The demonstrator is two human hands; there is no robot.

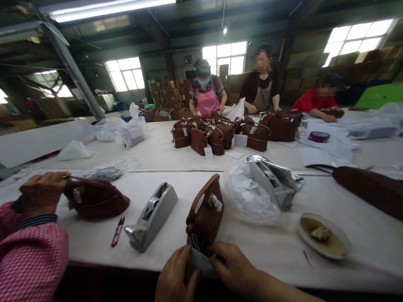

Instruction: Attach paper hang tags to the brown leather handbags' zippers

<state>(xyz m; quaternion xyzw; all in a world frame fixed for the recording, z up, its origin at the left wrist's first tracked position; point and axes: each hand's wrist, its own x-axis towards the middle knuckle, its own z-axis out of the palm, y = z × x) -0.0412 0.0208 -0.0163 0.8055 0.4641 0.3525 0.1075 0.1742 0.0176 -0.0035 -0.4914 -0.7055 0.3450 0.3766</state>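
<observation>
A brown leather bag [207, 213] stands on the white table in front of me, with a white tag near its top. At its near end, by the table's front edge, is a small grey piece [201, 263]. My left hand [176, 278] pinches this piece from the left, fingers closed. From the right, my right hand [233, 266] holds its other side with bent fingers, close to the bag's lower end. A grey tape dispenser [153, 219] sits to the left of the bag, and pink-handled snips [118, 232] lie beyond it.
A co-worker's hand [43, 193] grips another brown bag [97, 199] at left. Right are clear plastic [251, 198], a second dispenser [274, 183], a round dish [324, 235] and a long brown piece [375, 191]. Several bags [221, 134] and people stand behind.
</observation>
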